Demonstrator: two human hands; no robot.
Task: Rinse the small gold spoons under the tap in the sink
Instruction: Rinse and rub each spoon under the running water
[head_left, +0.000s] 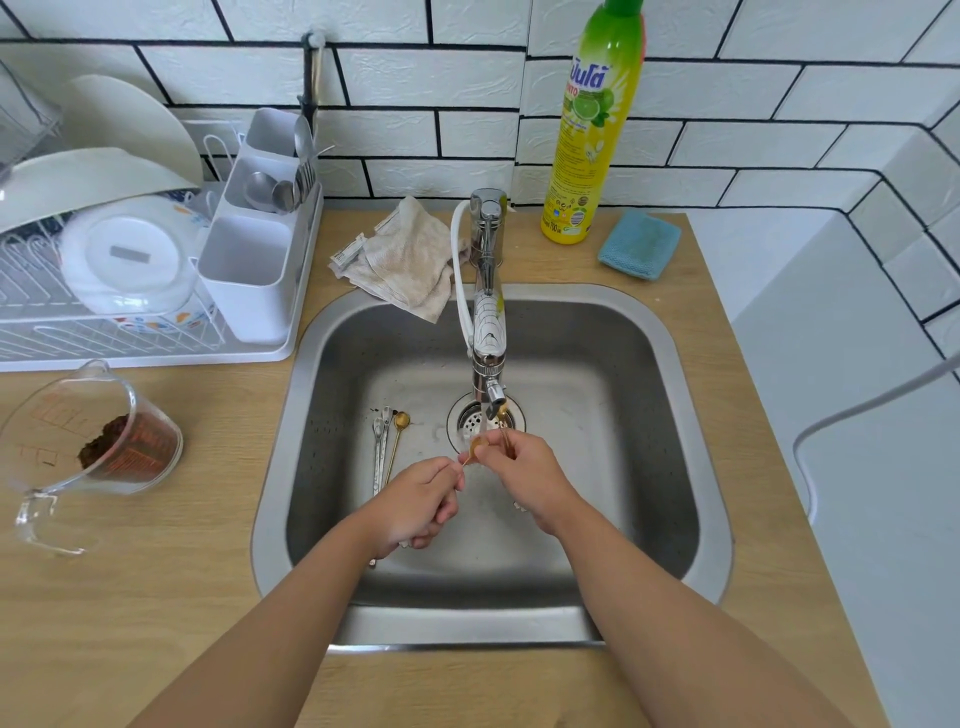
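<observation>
My left hand was over the near half of the steel sink, fingers curled, its fingertips pinching the thin handle of a gold spoon. My right hand was just beside it, closer to the drain, thumb and fingers closed around that same spoon's bowl; a 2nd gold spoon stood up from this hand, its bowl right under the tap. The water stream itself was too faint for me to make out. Left of the drain, on the sink floor, a 3rd gold spoon lay beside 2 silver spoons, all well apart from the ones I held. On the wooden counter left of the sink sat a glass measuring jug with brown grounds in it. Behind the sink's far-left corner a beige cloth drooped over the rim, with a white dish rack further left. Behind the far-right corner lay a blue sponge and a yellow-green dish soap bottle.
</observation>
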